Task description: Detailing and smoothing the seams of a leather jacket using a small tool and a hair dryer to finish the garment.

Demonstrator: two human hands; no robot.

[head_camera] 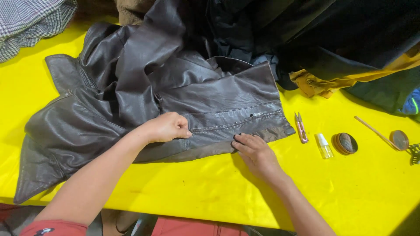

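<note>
Both forearms come in from the bottom edge of the frame, over the yellow table [358, 192]. Left hand [168, 126], centre frame, rests on the dark brown leather jacket [144, 100]; fingers curled together, tips pressed on the leather right by a stitched zip seam. Can't tell whether it pinches any material or just presses down. Right hand [256, 153], lower centre-right, lies flat w/ fingers stretched out & close together, tips on the jacket's bottom hem where it meets the table; nothing gripped, dark polish on the nails.

Jacket is spread across left & centre of the table, crumpled & folded over itself toward the top, collar/lapel sticking out at upper left, one sleeve or panel trailing to the lower-left edge.

Right of the hem, in a row on bare table: small pink thread snips [301, 127], just beside them a small clear bottle [324, 146] w/ white cap, then a round brown tin [345, 144]. Further right, a thin wooden stick [374, 131] & another round lid-like disc [399, 140] near the right edge.

Top right: heap of dark clothes [350, 35] w/ a mustard-yellow garment [332, 81] poking out under it. Upper-left corner: checked grey fabric [30, 22].
</note>
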